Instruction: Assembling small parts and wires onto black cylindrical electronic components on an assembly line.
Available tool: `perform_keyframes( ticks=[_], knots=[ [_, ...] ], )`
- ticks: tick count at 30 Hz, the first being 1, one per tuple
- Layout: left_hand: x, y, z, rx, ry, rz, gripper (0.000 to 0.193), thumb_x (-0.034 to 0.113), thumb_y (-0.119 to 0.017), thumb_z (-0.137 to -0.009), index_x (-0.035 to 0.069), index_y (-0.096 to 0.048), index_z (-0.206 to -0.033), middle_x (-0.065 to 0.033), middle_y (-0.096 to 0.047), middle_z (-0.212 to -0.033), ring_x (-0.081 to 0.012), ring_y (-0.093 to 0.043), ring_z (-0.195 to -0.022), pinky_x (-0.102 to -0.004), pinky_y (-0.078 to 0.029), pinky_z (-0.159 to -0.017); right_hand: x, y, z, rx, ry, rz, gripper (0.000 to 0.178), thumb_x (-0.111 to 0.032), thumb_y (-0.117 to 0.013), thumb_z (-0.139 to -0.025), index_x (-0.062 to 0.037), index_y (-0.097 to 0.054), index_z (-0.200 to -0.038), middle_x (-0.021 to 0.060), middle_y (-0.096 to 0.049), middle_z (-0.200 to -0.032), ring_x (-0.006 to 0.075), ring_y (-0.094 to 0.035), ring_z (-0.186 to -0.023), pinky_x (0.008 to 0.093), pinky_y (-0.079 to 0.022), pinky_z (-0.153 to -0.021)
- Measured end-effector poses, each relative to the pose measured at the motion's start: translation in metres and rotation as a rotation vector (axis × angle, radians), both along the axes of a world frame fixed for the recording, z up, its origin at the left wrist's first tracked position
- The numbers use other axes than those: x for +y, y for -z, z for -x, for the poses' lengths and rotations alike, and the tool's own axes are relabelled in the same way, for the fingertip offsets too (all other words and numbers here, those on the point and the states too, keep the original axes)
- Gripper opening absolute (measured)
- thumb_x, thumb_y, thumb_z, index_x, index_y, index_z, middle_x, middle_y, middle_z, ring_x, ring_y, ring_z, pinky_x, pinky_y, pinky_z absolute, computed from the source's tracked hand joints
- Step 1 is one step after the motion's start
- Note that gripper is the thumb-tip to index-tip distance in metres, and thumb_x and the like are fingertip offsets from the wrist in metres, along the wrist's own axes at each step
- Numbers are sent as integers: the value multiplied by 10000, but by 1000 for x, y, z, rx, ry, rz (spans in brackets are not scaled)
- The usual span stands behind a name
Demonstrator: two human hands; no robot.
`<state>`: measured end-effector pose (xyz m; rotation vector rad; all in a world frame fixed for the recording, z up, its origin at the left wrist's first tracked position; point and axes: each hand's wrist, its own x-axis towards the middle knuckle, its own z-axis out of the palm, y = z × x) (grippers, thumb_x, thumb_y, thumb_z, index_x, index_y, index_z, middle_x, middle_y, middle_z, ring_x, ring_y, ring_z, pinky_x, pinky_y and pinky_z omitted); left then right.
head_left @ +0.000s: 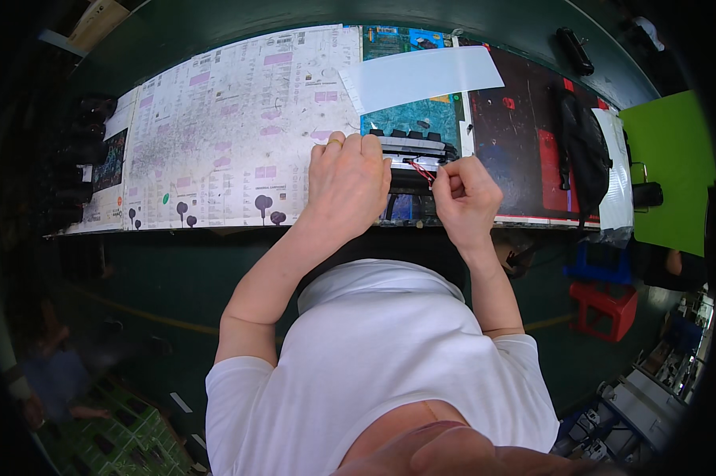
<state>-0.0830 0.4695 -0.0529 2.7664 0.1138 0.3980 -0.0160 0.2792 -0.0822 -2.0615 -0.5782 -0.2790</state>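
Note:
A long dark housing (413, 147) with a pale inner strip and several black tabs along its far side lies near the front edge of the bench. My left hand (347, 186) is closed over its left end, with the fingertips hidden behind the knuckles. Thin red and black wires (421, 169) come out of the housing's middle. At the housing's right end, my right hand (466, 194) pinches the wires between thumb and forefinger. What lies under both hands is hidden.
Flattened printed cardboard (231, 119) covers the bench. A white sheet (429, 78) lies beyond the housing. Several black parts (84, 151) line the left end. To the right are a black cylindrical object (574, 51), a black bag (584, 155), a green panel (667, 166) and a red stool (604, 308).

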Motion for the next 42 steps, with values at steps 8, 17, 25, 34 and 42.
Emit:
perform_keyframes(
  ticks=[8, 17, 25, 34, 42],
  knots=[
    [10, -11, 5, 264, -49, 76, 220, 220, -770, -913, 35, -652, -926, -147, -682, -899, -363, -650, -961, -474, -492, -843, -21, -13, -4, -461, 149, 476, 151, -138, -836, -826, -115, -703, -892, 37, -599, -811, 260, -632, -710, 395, -483, -564],
    [-6, 27, 2, -390, 192, 144, 322, 156, -893, -734, 115, -728, -1008, -78, -576, -1035, -329, -537, -1108, -484, -423, -923, -4, -12, -9, -374, -224, 171, 263, -39, -822, -745, -83, -756, -995, 103, -687, -1216, 325, -630, -1114, 450, -463, -911],
    [-8, 30, -5, -350, 208, 192, 306, 124, -899, -728, 81, -690, -948, -111, -552, -1076, -336, -517, -1136, -487, -426, -945, 4, -3, -25, -211, -345, 91, 198, -38, -813, -754, -65, -709, -921, 104, -680, -1256, 360, -610, -1217, 476, -453, -996],
    [8, 42, 3, -348, 117, 146, 516, 270, -981, -632, 14, -649, -933, -157, -513, -1106, -373, -502, -1121, -443, -503, -850, -32, 5, -37, -100, -398, 76, 249, -39, -847, -764, -58, -690, -957, 143, -648, -1393, 403, -577, -1353, 498, -465, -1098],
    [16, 39, -1, -246, 109, 362, 882, 302, -991, -680, -46, -525, -1344, -226, -548, -1299, -430, -539, -1181, -509, -495, -1011, -14, -14, -49, 81, -258, 41, 179, -53, -758, -895, 7, -684, -1047, 158, -712, -1265, 315, -690, -1179, 409, -533, -999]
  ],
)
